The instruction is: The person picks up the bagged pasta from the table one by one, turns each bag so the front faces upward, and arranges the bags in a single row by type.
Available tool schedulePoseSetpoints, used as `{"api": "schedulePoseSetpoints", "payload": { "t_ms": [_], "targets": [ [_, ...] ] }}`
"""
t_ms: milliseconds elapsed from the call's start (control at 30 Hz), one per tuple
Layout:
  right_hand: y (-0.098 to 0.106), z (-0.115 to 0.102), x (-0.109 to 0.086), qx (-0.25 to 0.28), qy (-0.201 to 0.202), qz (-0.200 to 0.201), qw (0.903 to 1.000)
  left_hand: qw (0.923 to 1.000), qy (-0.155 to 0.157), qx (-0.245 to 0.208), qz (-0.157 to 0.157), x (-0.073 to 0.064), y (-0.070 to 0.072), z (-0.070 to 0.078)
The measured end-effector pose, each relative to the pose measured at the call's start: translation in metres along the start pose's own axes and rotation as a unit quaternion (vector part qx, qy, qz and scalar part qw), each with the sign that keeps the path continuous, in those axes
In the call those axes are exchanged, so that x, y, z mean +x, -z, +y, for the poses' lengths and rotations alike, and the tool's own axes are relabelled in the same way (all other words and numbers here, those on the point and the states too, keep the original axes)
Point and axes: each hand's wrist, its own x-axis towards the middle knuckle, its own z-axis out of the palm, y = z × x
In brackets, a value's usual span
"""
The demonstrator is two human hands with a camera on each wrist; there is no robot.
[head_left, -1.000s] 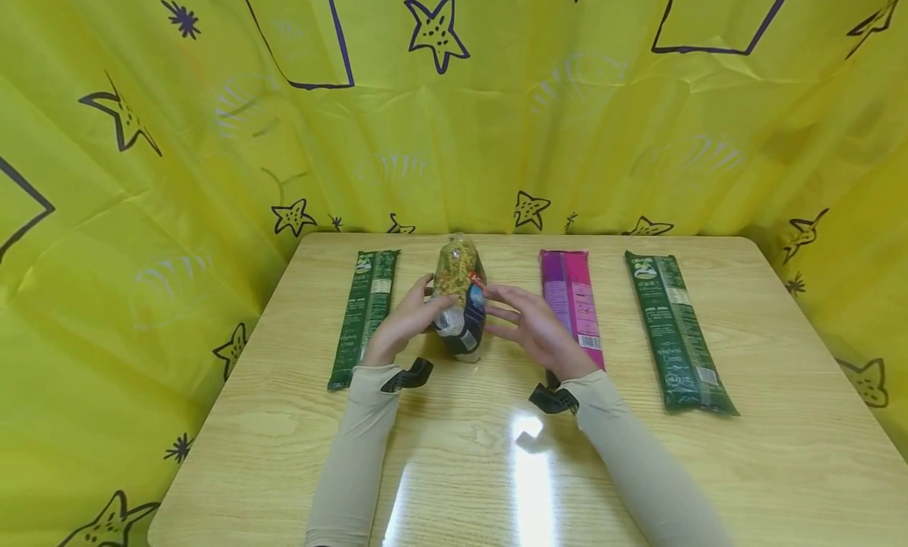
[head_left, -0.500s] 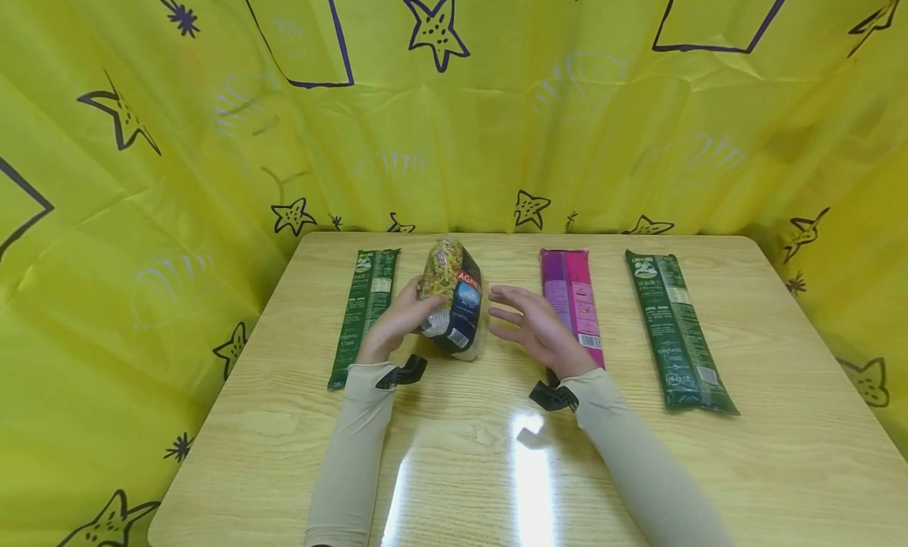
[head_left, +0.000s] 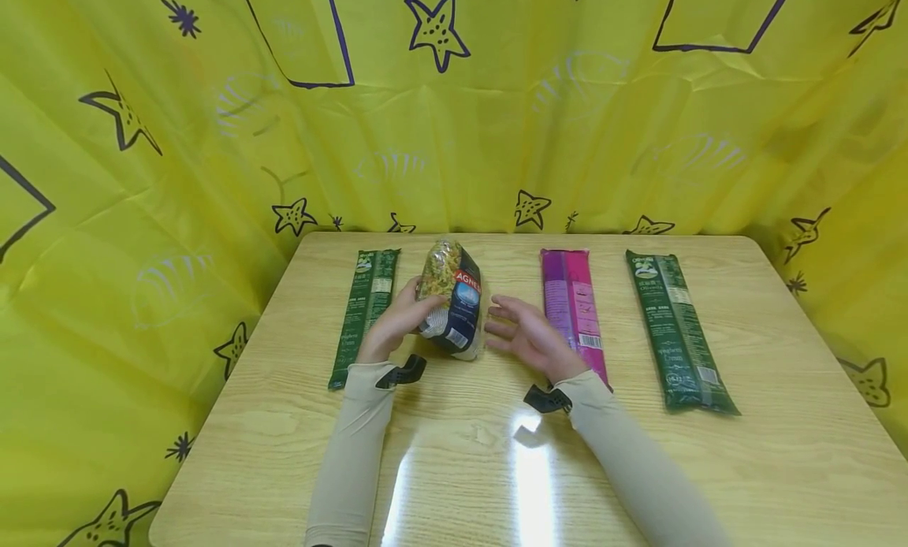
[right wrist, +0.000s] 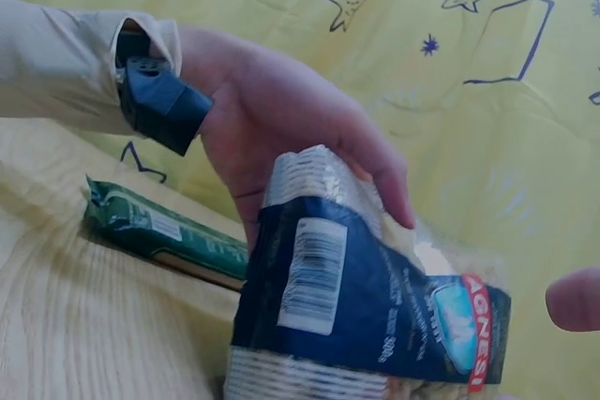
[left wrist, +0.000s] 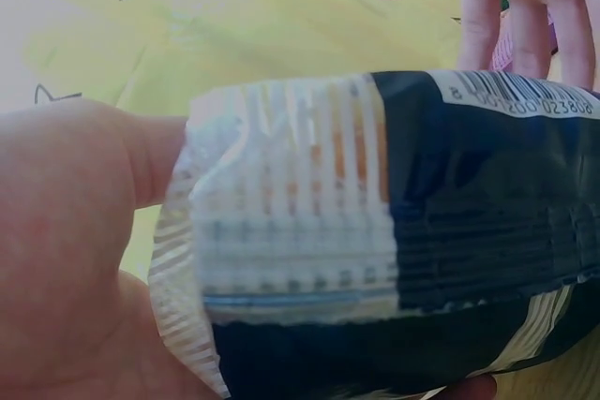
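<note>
A bag of pasta (head_left: 464, 303), clear with a dark blue label reading AGNESI, is gripped by my left hand (head_left: 399, 318), thumb over the near side and fingers round the left. It leans tilted; whether it touches the table is hard to tell. In the left wrist view its striped end and barcode fill the middle. My right hand (head_left: 532, 338) hovers just right of the bag, fingers spread and apart from it, beside the pink and purple packet (head_left: 573, 303). In the right wrist view the left hand (right wrist: 300, 119) holds the bag from behind.
A green spaghetti packet (head_left: 364, 314) lies left of the bag, and another green packet (head_left: 677, 334) lies at the right. All rest on the wooden table (head_left: 454, 452). A yellow patterned curtain (head_left: 454, 137) hangs behind the table's back edge.
The bag has turned and shifted slightly left with my left hand, so its label faces more to the front. My right hand has separated from it and lowered a little.
</note>
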Motion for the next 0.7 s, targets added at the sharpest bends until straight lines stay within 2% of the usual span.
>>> {"api": "schedulePoseSetpoints", "payload": {
  "t_ms": [267, 700],
  "targets": [
    [-0.0012, 0.0054, 0.0026, 0.005, -0.021, -0.005, 0.9998, 0.9999, 0.009, 0.004, 0.01, 0.0013, 0.0016, -0.0012],
    [-0.0036, 0.0081, 0.0051, -0.014, -0.028, -0.011, 0.9994, 0.9999, 0.007, 0.004, 0.011, 0.0033, 0.0019, -0.0036]
  ]
}}
